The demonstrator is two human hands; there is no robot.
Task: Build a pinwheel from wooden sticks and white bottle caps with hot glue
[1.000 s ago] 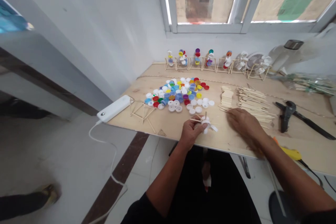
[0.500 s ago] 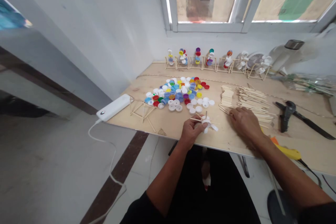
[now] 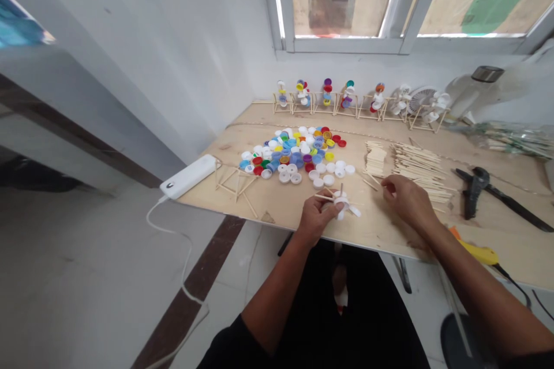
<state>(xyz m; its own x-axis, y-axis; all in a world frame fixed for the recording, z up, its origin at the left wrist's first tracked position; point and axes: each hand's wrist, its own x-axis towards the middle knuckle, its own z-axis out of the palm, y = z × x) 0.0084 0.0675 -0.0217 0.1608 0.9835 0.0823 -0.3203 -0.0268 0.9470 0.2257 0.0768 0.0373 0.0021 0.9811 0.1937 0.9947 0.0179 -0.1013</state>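
My left hand (image 3: 315,216) is closed round a small wheel made of white bottle caps on thin wooden sticks (image 3: 341,203), held just above the plywood board (image 3: 285,202). My right hand (image 3: 404,199) rests on the board beside it, fingers pinched on a thin wooden stick (image 3: 371,182) at the edge of the heap of sticks (image 3: 419,167). A pile of coloured and white bottle caps (image 3: 298,153) lies beyond my left hand.
A stick frame (image 3: 236,181) and a white power bank (image 3: 188,176) lie at the left edge. Finished cap wheels on stands (image 3: 346,98) line the back wall. A black glue gun (image 3: 474,190), a yellow tool (image 3: 480,252) and a small fan (image 3: 419,101) are to the right.
My right hand has drawn back from the heap of sticks toward the left, pinching one stick. My left hand stays on the cap wheel.
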